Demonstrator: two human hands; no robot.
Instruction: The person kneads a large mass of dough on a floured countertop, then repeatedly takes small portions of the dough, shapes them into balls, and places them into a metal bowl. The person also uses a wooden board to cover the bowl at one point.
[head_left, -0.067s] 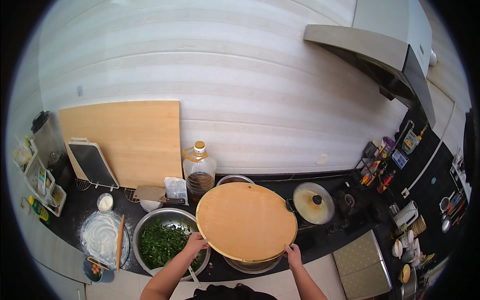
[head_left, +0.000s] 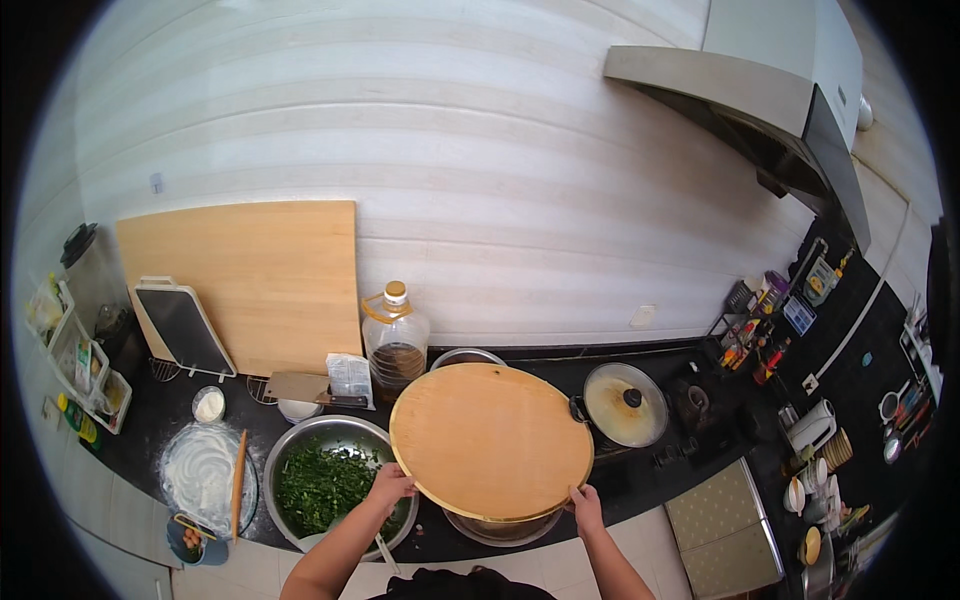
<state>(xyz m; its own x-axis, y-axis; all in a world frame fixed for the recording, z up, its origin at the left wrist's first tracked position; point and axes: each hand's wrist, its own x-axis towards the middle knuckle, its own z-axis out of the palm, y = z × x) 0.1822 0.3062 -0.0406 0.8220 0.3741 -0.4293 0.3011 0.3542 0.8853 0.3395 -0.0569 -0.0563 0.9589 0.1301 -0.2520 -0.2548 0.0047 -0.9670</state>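
Note:
A round wooden board (head_left: 492,440) is held up over the counter, tilted. My left hand (head_left: 393,484) grips its lower left edge, and my right hand (head_left: 585,503) is closed on its lower right edge. Beneath the board, a metal basin (head_left: 503,533) shows only its near rim; its contents are hidden. Close by my left forearm stands a big steel bowl (head_left: 408,528) of chopped greens (head_left: 322,484), with a pale utensil handle (head_left: 386,552) sticking out toward me. Behind the board, another metal bowl (head_left: 468,357) is mostly covered.
On the left lie a flour-dusted plate (head_left: 205,475), a rolling pin (head_left: 239,485) and a small white bowl (head_left: 209,404). A cleaver (head_left: 300,387) and an oil jug (head_left: 397,345) stand behind the greens. To the right, a lidded pan (head_left: 626,404) sits on the stove beneath a range hood (head_left: 745,85).

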